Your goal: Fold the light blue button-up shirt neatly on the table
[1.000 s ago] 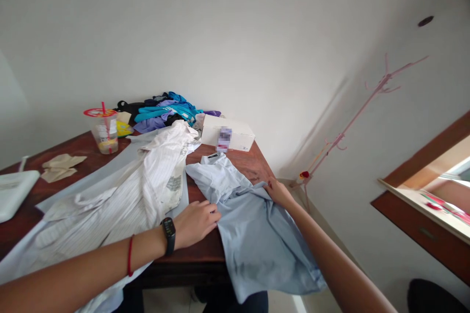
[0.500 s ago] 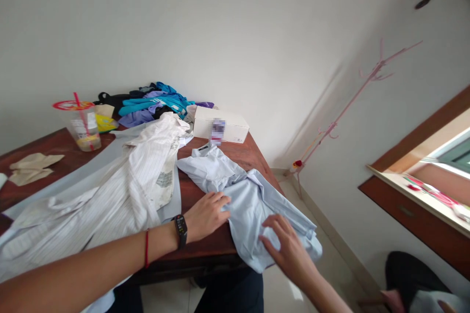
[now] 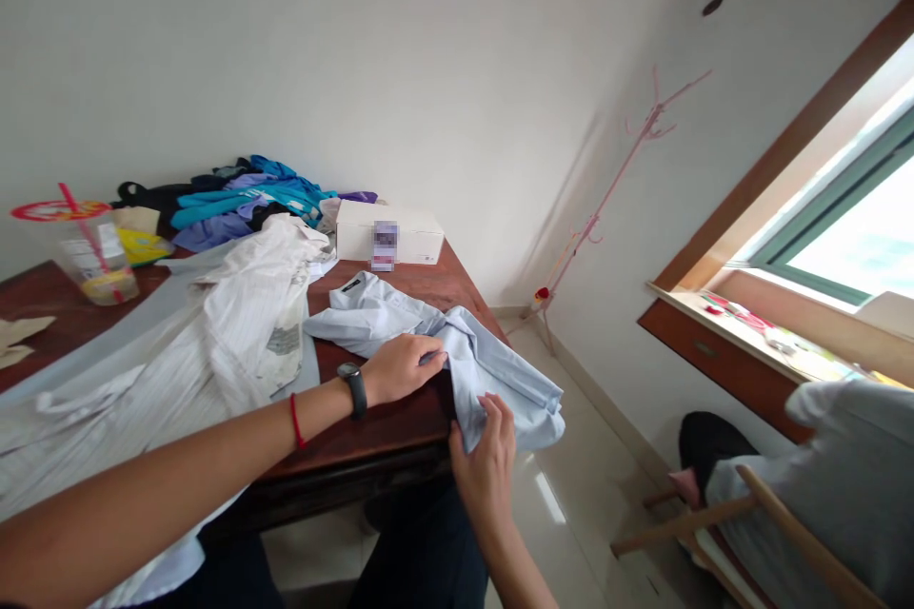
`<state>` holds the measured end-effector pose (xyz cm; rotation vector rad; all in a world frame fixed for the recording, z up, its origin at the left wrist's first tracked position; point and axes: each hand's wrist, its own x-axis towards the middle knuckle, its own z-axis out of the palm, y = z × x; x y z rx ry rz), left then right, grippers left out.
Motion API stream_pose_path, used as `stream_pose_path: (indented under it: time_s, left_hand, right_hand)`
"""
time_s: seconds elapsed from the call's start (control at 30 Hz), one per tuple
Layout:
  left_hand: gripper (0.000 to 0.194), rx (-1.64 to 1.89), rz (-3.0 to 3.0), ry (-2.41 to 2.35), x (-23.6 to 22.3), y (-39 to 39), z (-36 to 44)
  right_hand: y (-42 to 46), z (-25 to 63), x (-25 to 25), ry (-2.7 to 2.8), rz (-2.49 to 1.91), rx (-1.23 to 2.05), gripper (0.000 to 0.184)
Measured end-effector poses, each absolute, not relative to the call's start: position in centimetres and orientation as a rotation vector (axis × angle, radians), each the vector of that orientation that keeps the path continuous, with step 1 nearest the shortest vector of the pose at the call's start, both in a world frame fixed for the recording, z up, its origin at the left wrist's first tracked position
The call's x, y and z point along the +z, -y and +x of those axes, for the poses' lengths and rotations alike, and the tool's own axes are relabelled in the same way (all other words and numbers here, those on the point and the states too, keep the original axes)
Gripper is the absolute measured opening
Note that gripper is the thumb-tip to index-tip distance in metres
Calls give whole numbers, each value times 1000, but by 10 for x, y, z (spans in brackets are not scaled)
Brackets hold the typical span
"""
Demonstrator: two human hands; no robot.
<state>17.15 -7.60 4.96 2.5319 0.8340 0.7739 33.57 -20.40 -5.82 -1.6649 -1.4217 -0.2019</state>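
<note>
Hands work a crumpled pale blue cotton shirt (image 3: 435,357) at the near right corner of the dark wooden table (image 3: 400,414), left hand (image 3: 400,368) pressing its fabric down, fingers curled, right hand (image 3: 489,461) pinching the overhanging hem.
</note>
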Motion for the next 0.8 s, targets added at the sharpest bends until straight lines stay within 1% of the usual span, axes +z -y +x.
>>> stream_pose_path:
  time_s: [0.07,0.13,0.23,0.3,0.33,0.37,0.43,0.47,0.5,0.53,0.57,0.67,0.7,0.73,0.8]
  left_hand:
    - [33,736,2562,-816,45,76,168]
    - [33,679,2598,-823,38,77,165]
    - [32,613,2646,-806,26,77,162]
    - [28,599,2729,-687,21,74,159]
    - [31,593,2795,-616,20,71,156]
    - [42,578,2869,-564,19,66,151]
    - [73,511,2991,-580,17,53,136]
    - [84,455,3020,-645,17,45,127]
    - [90,389,3018,-736,16,37,116]
    - [88,319,2993,-832,15,28,105]
    - [79,254,2953,-912,15,20,94]
    - [39,178,2873,-1023,12,4,69]
    - [29,187,2876,-1025,11,1,64]
    - [24,197,2891,-1016,11,-1,61]
    - [23,193,2929,-1001,14,-2,59]
  right_hand:
    - [204,348,-58,1409,-1667,-175,31]
    - [210,364,-59,1392,-1676,-138,26]
    - [224,389,-63,1379,-1738,-93,21]
    - [231,404,-68,1395,-1774,-78,20]
    - [234,409,-70,1407,-1778,-76,20]
    - [235,415,-72,1417,-1777,-77,20]
    - [235,424,-74,1418,-1774,-97,20]
    - [234,429,-74,1414,-1772,-118,21]
    - [232,433,-74,1413,-1772,-139,23]
    - [229,438,-73,1420,-1772,-156,24]
    - [227,442,-71,1434,-1774,-169,26]
    - [221,455,-65,1506,-1809,-191,30]
    - [220,458,-62,1539,-1829,-196,30]
    - [219,462,-60,1570,-1849,-201,30]
    - [219,467,-55,1623,-1884,-206,29]
